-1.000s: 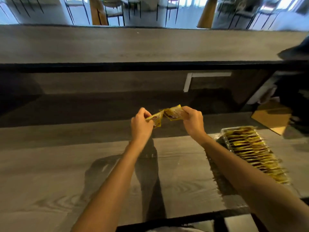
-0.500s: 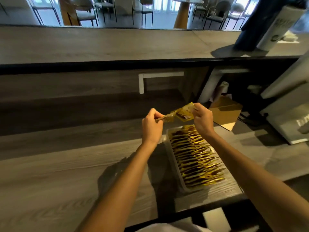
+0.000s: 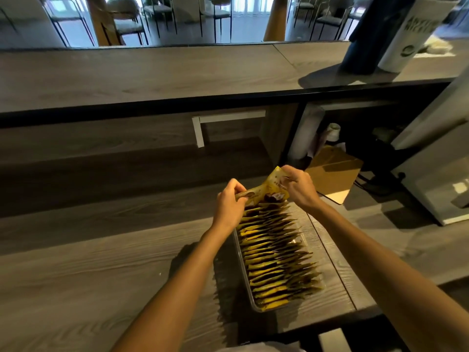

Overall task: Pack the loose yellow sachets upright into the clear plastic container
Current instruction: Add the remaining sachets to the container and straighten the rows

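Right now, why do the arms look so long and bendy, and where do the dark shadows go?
Head view: the wide-angle lens stretches the arms toward the picture's edges and bows the black counter edge. Head view: light seems to come from the right, so the arms and the clear container throw shadows leftward on the worktop. Head view: the yellow sachet pinched by the left hand and right hand looks slightly blurred.

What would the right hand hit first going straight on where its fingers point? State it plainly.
Beyond the yellow sachet it pinches, the right hand would likely meet the left hand, which grips the sachet's other end; depth from one view is uncertain.
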Tool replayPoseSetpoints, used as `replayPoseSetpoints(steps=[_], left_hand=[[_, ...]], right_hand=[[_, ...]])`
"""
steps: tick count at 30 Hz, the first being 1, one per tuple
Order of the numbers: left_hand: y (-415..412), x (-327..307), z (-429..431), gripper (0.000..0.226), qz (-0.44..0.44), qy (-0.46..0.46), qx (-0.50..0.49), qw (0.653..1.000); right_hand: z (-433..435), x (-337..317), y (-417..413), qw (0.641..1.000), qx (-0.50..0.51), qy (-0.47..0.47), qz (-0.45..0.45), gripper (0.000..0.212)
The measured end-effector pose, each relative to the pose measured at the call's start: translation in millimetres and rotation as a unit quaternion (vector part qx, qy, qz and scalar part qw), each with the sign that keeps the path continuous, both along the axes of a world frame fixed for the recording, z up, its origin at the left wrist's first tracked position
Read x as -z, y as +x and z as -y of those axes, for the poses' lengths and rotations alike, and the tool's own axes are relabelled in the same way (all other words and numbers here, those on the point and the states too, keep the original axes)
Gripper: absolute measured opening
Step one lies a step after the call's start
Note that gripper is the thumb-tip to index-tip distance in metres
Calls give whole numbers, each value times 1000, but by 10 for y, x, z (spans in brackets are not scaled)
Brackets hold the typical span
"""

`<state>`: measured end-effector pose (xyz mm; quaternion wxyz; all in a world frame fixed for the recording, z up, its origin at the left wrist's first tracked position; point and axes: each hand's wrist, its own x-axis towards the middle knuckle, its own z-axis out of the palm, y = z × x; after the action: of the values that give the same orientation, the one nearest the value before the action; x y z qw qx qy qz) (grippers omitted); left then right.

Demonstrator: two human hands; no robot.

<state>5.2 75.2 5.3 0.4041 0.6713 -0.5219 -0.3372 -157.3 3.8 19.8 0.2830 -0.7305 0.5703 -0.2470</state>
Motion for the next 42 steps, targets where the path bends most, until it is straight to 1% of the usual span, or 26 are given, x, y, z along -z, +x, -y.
replayPoseSetpoints(steps=[3,6,8,11,14,16,19,22,24,26,29,31,32,34,35,37,39,40,42], left_hand=[[1,88,-16,14,44,49,40,997],[1,138,-49,13,82,50,58,994],[-7,150,-69,12,109,35,72,991],[-12,167,-92,20,126,-3,84,988],[-14,163,-90,23,143,-18,63,988],[-15,177,-68,24,148,-2,55,987],[-21,213,-32,25,159,25,55,985],[-58,224,17,25,162,54,55,984],[-74,220,36,24,164,69,54,983],[-86,194,-12,26,176,67,57,980],[-98,212,-187,35,191,33,38,980],[-129,249,-358,45,164,43,-3,986],[-148,263,-431,51,132,68,-25,989],[-213,281,-558,60,37,159,-55,985],[-246,287,-610,62,-21,211,-60,975],[-318,344,-697,64,-155,282,-44,946],[-352,428,-752,66,-257,305,-29,917],[-351,473,-755,66,-279,305,-27,910],[-343,507,-740,64,-296,300,-37,906]], right_hand=[[12,8,40,992,-78,-6,-102,21],[24,11,110,966,-154,-27,-206,25],[28,20,131,955,-178,-27,-235,25],[-3,35,117,953,-189,-30,-233,24],[-37,55,78,971,-141,-34,-189,25],[-34,88,60,976,-128,-36,-175,22],[-57,117,69,972,-144,-44,-181,23],[-65,168,87,964,-154,-50,-211,26],[-64,224,87,957,-174,-37,-228,27],[-81,250,66,957,-184,-22,-225,27],[-175,275,-29,971,-161,-10,-177,33],[-311,309,-141,987,-93,17,-131,44],[-380,333,-201,993,-48,43,-97,48],[-545,385,-306,995,30,93,-29,51],[-627,413,-341,991,53,119,4,50],[-756,486,-388,977,72,182,81,48],[-835,571,-421,961,59,231,137,50],[-842,620,-437,956,47,248,149,52],[-832,665,-438,950,39,264,163,55]])
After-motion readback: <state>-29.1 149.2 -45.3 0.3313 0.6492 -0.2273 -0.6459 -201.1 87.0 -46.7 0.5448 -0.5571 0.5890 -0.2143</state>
